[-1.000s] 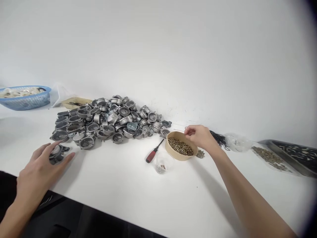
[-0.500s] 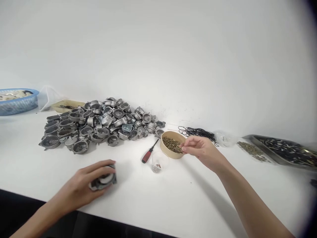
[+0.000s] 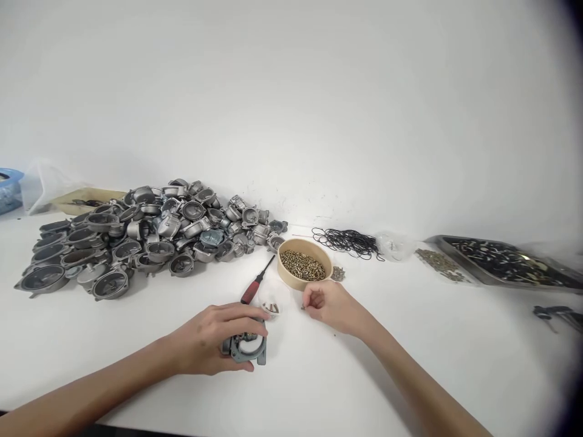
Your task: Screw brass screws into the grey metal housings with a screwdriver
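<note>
My left hand [image 3: 214, 340] is wrapped around a grey metal carburetor body [image 3: 261, 355] with a white round part inside, held over the white table. To its right, my right hand [image 3: 330, 306] is pinched, and a tiny metal piece, seemingly a screw [image 3: 303, 308], peeks out at the fingertips. Just behind that hand stands a round tan bowl [image 3: 286, 280] full of small brass-coloured screws. Between the hands sits a small clear cup [image 3: 272, 308] with a few copper-coloured pieces. A red and black screwdriver [image 3: 250, 291] lies behind the left hand.
Grey metal carburetor bowls [image 3: 159, 250] are heaped at left, near a yellow tray [image 3: 86, 199] and a blue basket [image 3: 10, 193]. Black rubber rings [image 3: 348, 241], a clear bag [image 3: 395, 246], loose brass pieces [image 3: 439, 265] and a metal tray of black parts [image 3: 473, 276] lie along the right.
My right hand has drawn back from the screw bowl toward me, fingers still pinched. My left hand has carried the carburetor body rightward, closer to it. The view has turned slightly right.
</note>
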`<state>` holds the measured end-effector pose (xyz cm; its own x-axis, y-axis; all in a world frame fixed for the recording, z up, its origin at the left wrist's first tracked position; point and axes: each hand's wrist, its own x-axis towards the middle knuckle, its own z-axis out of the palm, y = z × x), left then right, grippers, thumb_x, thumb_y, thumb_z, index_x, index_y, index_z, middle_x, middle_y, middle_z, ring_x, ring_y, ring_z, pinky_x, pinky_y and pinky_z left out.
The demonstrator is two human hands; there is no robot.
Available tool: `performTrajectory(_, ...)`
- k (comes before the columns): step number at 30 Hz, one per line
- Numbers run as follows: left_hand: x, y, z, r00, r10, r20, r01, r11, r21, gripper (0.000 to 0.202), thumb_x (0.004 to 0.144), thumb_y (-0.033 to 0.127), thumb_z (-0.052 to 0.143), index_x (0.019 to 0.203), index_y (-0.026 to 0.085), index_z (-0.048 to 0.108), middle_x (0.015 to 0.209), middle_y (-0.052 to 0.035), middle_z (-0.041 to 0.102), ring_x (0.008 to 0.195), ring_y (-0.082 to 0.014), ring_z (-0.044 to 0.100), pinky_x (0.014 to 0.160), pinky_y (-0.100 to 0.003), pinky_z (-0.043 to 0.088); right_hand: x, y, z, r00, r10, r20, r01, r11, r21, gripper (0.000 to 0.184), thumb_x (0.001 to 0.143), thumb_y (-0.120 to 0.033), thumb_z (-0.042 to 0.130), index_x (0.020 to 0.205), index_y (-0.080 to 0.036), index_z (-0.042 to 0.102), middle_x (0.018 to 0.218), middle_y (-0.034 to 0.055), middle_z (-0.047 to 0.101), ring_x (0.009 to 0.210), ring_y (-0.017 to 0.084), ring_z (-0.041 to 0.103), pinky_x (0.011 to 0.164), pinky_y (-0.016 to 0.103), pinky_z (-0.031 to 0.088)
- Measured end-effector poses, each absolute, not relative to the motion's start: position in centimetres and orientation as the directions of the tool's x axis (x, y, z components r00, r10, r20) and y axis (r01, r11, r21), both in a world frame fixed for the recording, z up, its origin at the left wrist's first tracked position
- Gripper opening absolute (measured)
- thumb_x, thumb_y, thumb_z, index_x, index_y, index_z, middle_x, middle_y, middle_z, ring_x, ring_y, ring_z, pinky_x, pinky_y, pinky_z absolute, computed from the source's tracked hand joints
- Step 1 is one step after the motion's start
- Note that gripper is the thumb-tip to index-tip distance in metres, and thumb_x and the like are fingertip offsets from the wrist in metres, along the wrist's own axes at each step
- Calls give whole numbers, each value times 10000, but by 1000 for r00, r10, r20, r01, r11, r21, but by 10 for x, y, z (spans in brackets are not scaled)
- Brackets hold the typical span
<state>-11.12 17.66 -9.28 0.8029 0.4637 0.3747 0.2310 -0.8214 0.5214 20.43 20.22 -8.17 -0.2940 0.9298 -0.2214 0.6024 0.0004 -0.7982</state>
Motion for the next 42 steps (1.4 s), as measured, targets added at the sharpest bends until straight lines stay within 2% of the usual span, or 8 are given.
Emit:
performTrajectory(6, -124, 195, -75, 799, 331, 503, 169, -925, 340, 826, 721, 741, 768, 1369, 287, 531, 1360, -116, 642, 1160, -304, 674, 894, -380, 606, 205, 204, -77, -281, 945, -170, 656, 59, -752, 42, 770, -188, 615, 739, -196, 642, 726, -4, 662, 660, 130, 588, 585, 250, 423)
performTrajectory(9, -153, 220, -44, 784, 416, 461, 268, -897, 353, 772, 848, 832, 502, 1387, 283, 562, 1429, -109, 599, 1256, -312, 617, 1038, -437, 550, 204, 203, -75, -284, 952, -112, 640, 102, -761, 68, 813, -219, 616, 765, -207, 663, 776, 8, 709, 727, 158, 654, 670, 284, 488)
performTrajectory(12, -194, 248, -22, 622, 602, 501, 504, -797, 333, 391, 1027, 528, 490, 1274, 270, 649, 1231, -24, 712, 1128, -234, 665, 956, -311, 551, 202, 201, -72, -275, 958, -77, 655, 128, -745, 74, 833, -243, 622, 803, -215, 684, 792, 17, 726, 738, 176, 678, 683, 303, 515)
performTrajectory(16, -243, 271, -36, 374, 768, 519, 842, -517, 157, 403, 1049, 482, 437, 1150, 197, 704, 1125, -17, 709, 1010, -220, 663, 892, -285, 504, 203, 196, -61, -267, 962, -50, 731, 169, -662, 175, 893, -277, 555, 853, -224, 717, 790, 28, 725, 675, 179, 666, 595, 298, 494)
performTrajectory(22, -271, 278, -65, 488, 760, 430, 824, -563, 59, 443, 955, 626, 564, 1207, 293, 711, 1174, -40, 726, 1070, -253, 681, 908, -311, 516, 204, 191, -45, -201, 979, 23, 775, 174, -608, 300, 951, -317, 430, 974, -261, 723, 675, -8, 672, 572, 168, 616, 532, 290, 439)
performTrajectory(30, -231, 273, -76, 524, 668, 528, 820, -564, -100, 377, 1015, 488, 543, 1247, 236, 701, 1186, -84, 709, 1008, -248, 682, 881, -363, 514, 193, 188, -50, -245, 969, 45, 800, 228, -555, 315, 957, -359, 423, 901, -252, 714, 549, -37, 553, 440, 116, 369, 477, 269, 304)
performTrajectory(38, -210, 294, -55, 456, 693, 558, 880, -444, -169, 351, 1059, 387, 429, 1194, 258, 726, 1210, -92, 678, 1035, -283, 640, 890, -413, 487, 194, 192, -55, -215, 970, 110, 761, 237, -604, 314, 944, -363, 442, 933, -240, 731, 530, -32, 536, 470, 132, 416, 495, 270, 309)
performTrajectory(42, -217, 296, -43, 357, 726, 588, 933, -314, -178, 417, 1014, 448, 490, 1281, 185, 672, 1218, -162, 649, 1097, -371, 594, 893, -481, 466, 195, 191, -55, -210, 972, 104, 766, 229, -600, 304, 933, -351, 456, 925, -246, 741, 522, -37, 533, 471, 129, 404, 511, 274, 309)
